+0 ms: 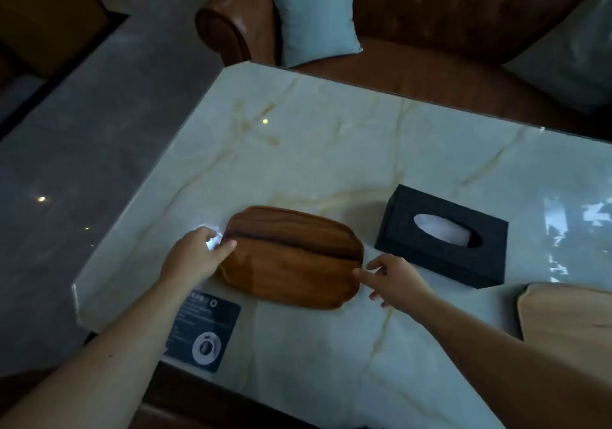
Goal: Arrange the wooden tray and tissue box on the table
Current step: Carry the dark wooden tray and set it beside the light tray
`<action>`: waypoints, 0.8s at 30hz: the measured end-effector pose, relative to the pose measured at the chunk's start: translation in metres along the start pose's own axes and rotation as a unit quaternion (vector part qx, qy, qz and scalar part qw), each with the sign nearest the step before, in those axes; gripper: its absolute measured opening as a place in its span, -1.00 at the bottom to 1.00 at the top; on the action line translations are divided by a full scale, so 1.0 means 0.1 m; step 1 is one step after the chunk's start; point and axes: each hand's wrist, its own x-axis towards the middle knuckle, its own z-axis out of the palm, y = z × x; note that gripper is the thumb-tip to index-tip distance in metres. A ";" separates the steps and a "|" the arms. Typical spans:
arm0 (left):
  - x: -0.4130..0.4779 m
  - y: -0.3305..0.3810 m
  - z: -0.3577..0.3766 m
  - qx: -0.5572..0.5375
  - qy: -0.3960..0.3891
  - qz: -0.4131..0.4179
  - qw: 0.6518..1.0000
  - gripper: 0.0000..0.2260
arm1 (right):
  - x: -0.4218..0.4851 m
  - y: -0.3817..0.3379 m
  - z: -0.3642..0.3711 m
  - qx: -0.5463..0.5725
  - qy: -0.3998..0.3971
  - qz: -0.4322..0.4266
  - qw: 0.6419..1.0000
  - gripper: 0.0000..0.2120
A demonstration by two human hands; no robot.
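A brown oval wooden tray (293, 258) lies flat on the pale marble table (331, 150), near its front left part. My left hand (195, 253) rests at the tray's left end, thumb on the rim. My right hand (395, 278) touches the tray's right end with spread fingers; whether it grips the rim I cannot tell. A black tissue box (443, 236) with a white tissue in its oval slot sits just right of the tray, apart from it.
A dark printed card (203, 332) lies at the table's front left edge. A lighter wooden board (566, 316) shows at the right edge. A brown leather sofa (447, 31) with pale cushions (314, 11) stands beyond the table. Grey floor is to the left.
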 end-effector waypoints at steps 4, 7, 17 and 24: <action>0.14 -0.12 -0.03 -0.021 0.005 -0.049 0.999 -0.52 | 0.06 0.02 0.10 0.044 -0.010 0.044 0.998 -0.57; 0.23 -0.17 0.00 -0.020 -0.006 -0.059 0.998 -0.53 | 0.13 0.02 0.15 0.090 -0.009 0.056 0.994 -0.61; 0.26 -0.21 0.18 -0.071 -0.055 -0.061 0.994 -0.92 | 0.28 0.01 0.19 0.057 -0.005 0.050 0.997 -0.92; 0.05 -0.35 0.24 -0.192 -0.027 -0.083 0.978 -0.88 | 0.10 0.07 0.17 0.099 -0.005 0.030 0.995 -0.89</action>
